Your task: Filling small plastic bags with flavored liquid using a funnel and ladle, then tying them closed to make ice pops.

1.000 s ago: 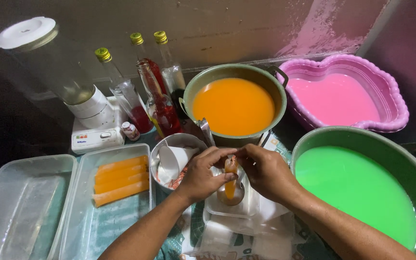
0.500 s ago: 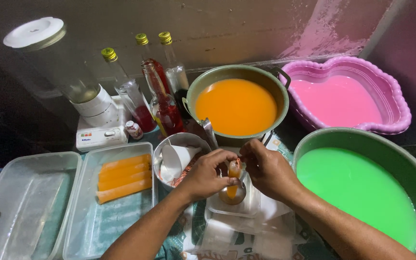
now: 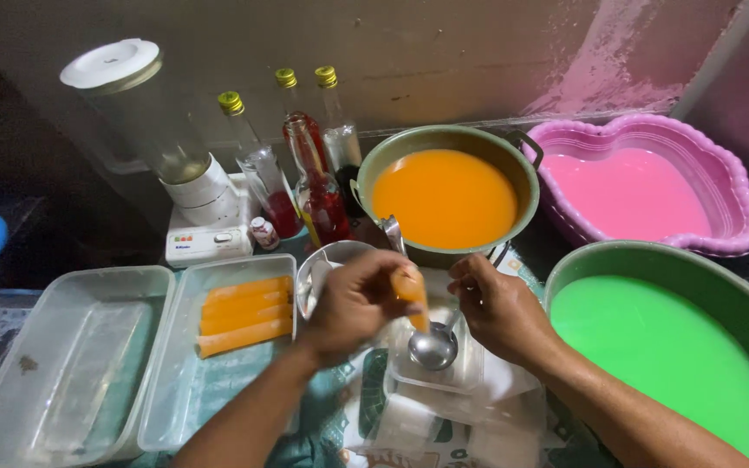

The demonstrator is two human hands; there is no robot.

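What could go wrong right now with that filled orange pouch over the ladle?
1. The left hand pinches the orange pouch near its top; if its mouth is unsealed, a squeeze could spill liquid.
2. The ladle sits right under the pouch, by the right hand; a bump might tip it.
3. The orange pot stands close behind and could be jostled.

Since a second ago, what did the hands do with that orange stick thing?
The left hand lifted the orange-filled packet a little higher above the ladle; its top end is now hidden in that fist. The right hand let go of it and now hovers beside, fingers curled. The orange pot, green basin, pink basin and tray of finished sticks stayed put.
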